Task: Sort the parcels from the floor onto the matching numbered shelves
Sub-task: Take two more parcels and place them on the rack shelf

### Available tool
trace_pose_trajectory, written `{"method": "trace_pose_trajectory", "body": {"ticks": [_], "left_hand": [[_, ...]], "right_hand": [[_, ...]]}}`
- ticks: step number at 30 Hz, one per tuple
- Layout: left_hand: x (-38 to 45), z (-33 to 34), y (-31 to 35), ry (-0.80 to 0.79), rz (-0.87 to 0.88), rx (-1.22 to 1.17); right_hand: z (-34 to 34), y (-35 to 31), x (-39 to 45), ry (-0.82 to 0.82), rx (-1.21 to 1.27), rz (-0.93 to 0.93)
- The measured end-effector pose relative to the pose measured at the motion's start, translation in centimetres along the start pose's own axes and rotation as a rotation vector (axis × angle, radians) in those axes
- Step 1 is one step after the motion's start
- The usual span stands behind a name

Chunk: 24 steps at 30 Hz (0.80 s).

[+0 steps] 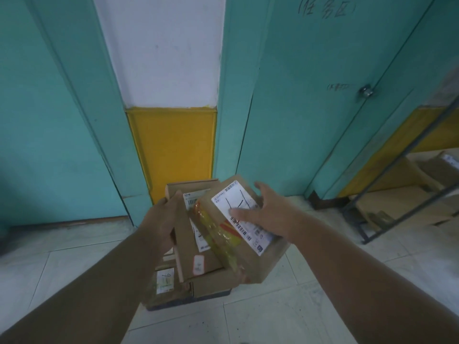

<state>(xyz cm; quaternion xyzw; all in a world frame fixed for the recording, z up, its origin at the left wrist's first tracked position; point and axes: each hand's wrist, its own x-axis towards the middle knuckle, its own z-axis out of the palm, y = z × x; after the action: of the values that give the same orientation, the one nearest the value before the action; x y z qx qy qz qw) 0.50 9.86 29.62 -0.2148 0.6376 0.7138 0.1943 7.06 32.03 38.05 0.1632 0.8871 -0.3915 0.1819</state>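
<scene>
A stack of brown cardboard parcels sits in front of me above the tiled floor. My left hand [165, 219] grips the left edge of a flat parcel [188, 244] with a white label and a small red-framed sticker. On top, tilted, lies a second parcel [238, 252] wrapped in yellow tape, with a large white label marked with handwritten strokes. My right hand [263, 214] rests on that label, fingers spread. A lower box [173, 291] with a small label reading 9 shows beneath them.
Teal doors [310, 108] and a white and yellow pillar [171, 145] stand straight ahead. A dark metal shelf frame [397, 184] leans in at the right, with more cardboard boxes [402, 180] behind it on the floor.
</scene>
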Motion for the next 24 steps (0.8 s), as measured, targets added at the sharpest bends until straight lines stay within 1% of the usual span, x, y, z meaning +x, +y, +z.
{"method": "trace_pose_trajectory", "body": {"ticks": [3, 5, 7, 9, 12, 14, 17, 19, 22, 24], "left_hand": [[-0.6, -1.1, 0.8, -0.039, 0.021, 0.011], [-1.1, -1.9, 1.3, -0.084, 0.026, 0.025], [-1.3, -2.8, 1.5, -0.127, 0.026, 0.033], [-1.0, -3.8, 1.4, -0.143, 0.021, 0.046], [-0.3, -4.8, 1.2, -0.134, 0.004, 0.065], [0.1, -4.9, 1.1, -0.129, 0.015, 0.077], [0.7, -4.3, 1.1, -0.162, 0.033, 0.108], [0.7, -3.3, 1.2, -0.194, 0.052, 0.117], [-0.1, -0.2, 1.3, -0.241, 0.059, 0.129], [-0.6, 2.6, 1.0, -0.284, 0.065, 0.150]], "right_hand": [[0.8, 0.6, 0.1, -0.223, 0.334, 0.030], [1.5, 1.3, -0.2, -0.318, 0.552, 0.053], [2.3, 1.8, -0.4, -0.366, 0.711, 0.107], [3.2, 2.0, -0.6, -0.372, 0.777, 0.137], [4.4, 2.0, -0.9, -0.312, 0.833, 0.107], [4.6, 2.1, -1.2, -0.245, 0.873, 0.073], [4.2, 3.0, -1.8, -0.137, 0.981, 0.020], [3.4, 3.9, -2.1, -0.044, 1.061, -0.027], [0.9, 5.8, -2.8, 0.148, 1.173, -0.103], [-1.3, 7.9, -3.3, 0.222, 1.232, -0.142]]}}
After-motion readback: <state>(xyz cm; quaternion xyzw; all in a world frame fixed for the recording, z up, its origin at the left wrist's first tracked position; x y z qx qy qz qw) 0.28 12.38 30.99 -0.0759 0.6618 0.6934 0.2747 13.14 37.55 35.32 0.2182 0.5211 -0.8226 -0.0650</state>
